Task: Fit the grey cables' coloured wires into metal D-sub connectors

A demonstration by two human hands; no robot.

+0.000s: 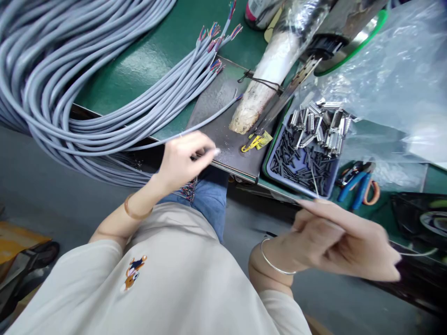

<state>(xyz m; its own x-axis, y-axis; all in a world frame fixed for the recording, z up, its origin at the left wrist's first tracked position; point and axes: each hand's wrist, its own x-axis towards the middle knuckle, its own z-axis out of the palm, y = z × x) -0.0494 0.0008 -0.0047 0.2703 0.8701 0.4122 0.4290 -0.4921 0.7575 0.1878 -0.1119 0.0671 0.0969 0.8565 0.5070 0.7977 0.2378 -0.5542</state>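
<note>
My left hand (186, 156) is over the near edge of the dark work plate, fingers curled in and thumb close to the fingertips. Any small thing between them is hidden. A single grey cable (209, 120) passes just beyond its knuckles, stripped end beside a white wrapped bar (260, 88). My right hand (344, 239), somewhat blurred, pinches a thin wire (314, 179) that points up over the blue bin (267, 163). In the bin are black sleeve pieces (289, 160) and a heap of silvery metal connector parts (321, 123).
A large coil of grey cables (52, 60) with stripped coloured ends covers the left side. Yellow clip (251, 144) lies by the bar's tip. Blue-handled pliers (361, 190) lie right of the bin. Plastic sheeting (394, 83) and a green-rimmed spool (377, 28) are behind.
</note>
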